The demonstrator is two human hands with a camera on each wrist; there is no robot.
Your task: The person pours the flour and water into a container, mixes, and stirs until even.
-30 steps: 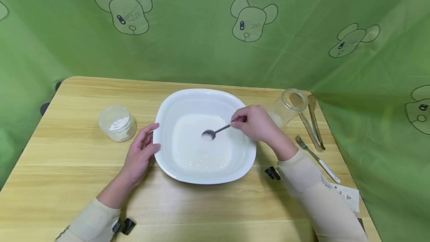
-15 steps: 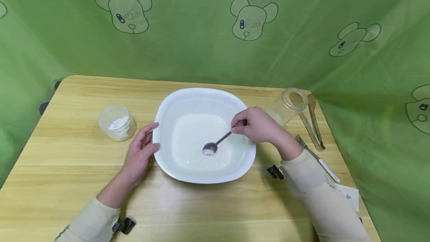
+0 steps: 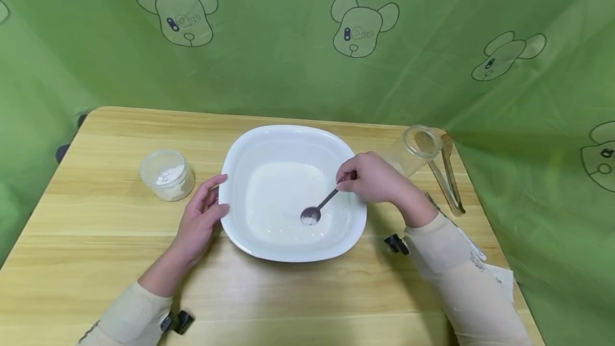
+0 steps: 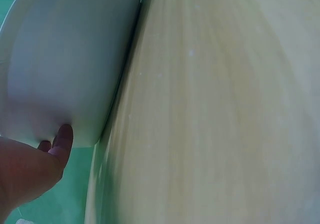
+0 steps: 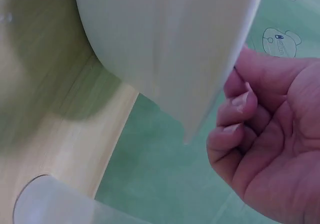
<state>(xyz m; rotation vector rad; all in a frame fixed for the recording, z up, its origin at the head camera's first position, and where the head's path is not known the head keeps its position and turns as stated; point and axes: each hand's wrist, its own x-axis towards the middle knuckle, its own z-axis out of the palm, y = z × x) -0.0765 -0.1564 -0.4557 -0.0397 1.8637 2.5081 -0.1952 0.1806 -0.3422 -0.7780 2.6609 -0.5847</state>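
A white basin (image 3: pixel 288 255) stands on the table; small glints show on its floor, and I cannot tell whether liquid lies there. My left hand (image 3: pixel 197 226) touches the basin's left outer side with its thumb and fingertips, also seen in the left wrist view, where the thumb presses the wall. My right hand (image 3: pixel 372 180) pinches the handle of a dark metal spoon (image 3: pixel 328 198) over the basin's right part. White powder lies in the spoon's bowl, low inside the basin. In the right wrist view the basin wall hides most of the spoon.
A clear tub (image 3: pixel 168 175) of white powder stands at the left. Behind my right hand is a glass jar (image 3: pixel 413 151). Tongs (image 3: pixel 447 180) lie at the right edge, with a partly covered fork (image 3: pixel 471 242) and a white paper (image 3: pixel 502 276) nearer my sleeve.
The spoon has come towards me inside the basin and then shifted slightly right, along with my right hand. My left hand stays at the basin's left side.
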